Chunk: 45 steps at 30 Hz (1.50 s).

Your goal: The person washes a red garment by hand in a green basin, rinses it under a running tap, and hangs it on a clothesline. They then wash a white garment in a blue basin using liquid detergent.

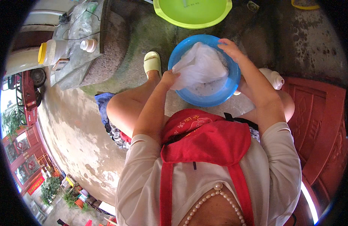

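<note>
A blue plastic basin point(205, 101) stands on the floor between my knees, with a bunched white cloth point(202, 65) and cloudy, sudsy water in it. My left hand point(170, 79) is closed on the cloth's near left edge, over the basin's left rim. At the upper right of the rim is my right hand point(230, 50), its fingers apart and off the cloth; whether they touch the rim is hard to tell.
A lime green basin point(192, 24) sits beyond the blue one. A white plastic jug point(271, 77) is beside my right knee, near a red carved door point(312, 113). To the left, a stone slab point(73, 70) holds a yellow-lidded jar point(51, 52) and a white bottle point(88, 45).
</note>
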### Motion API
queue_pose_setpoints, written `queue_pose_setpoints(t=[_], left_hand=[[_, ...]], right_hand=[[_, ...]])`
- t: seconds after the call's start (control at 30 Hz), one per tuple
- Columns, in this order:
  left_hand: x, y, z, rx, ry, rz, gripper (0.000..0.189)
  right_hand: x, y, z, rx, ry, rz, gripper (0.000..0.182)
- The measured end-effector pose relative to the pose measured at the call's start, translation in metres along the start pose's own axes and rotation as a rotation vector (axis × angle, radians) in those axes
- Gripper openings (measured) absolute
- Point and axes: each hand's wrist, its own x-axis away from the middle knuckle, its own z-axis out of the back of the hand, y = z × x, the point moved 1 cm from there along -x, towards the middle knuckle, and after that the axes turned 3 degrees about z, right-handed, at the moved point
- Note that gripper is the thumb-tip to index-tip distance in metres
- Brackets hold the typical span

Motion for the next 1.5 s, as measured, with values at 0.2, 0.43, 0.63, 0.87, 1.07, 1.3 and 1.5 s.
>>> queue_pose_setpoints(t=[0.2,0.43,0.63,0.87,1.07,1.3,1.5], left_hand=[[-0.014,-0.024,-0.009,0.343,-0.017,0.069,0.046],[-0.031,-0.042,-0.012,0.437,0.054,0.062,0.053],[-0.020,-0.032,-0.015,0.451,0.135,0.024,0.035],[-0.048,-0.060,-0.017,0.456,0.204,-0.009,0.023],[-0.064,-0.076,-0.017,0.027,0.368,-0.294,0.027],[-0.060,-0.064,-0.015,0.566,0.264,-0.080,0.023],[-0.077,-0.076,-0.019,-0.201,0.398,-0.373,0.029]], right_hand=[[0.018,0.025,-0.013,0.044,-0.126,-0.185,0.030],[0.031,0.044,-0.013,-0.021,-0.077,-0.305,0.025],[0.031,0.041,-0.001,-0.040,-0.080,-0.246,0.027],[0.025,0.029,0.017,-0.013,-0.065,-0.239,0.029],[0.026,0.024,0.028,-0.015,-0.042,-0.225,0.030],[0.032,-0.016,0.063,0.233,-0.144,-0.003,0.029],[0.082,-0.078,0.189,0.497,-0.010,0.094,0.029]])
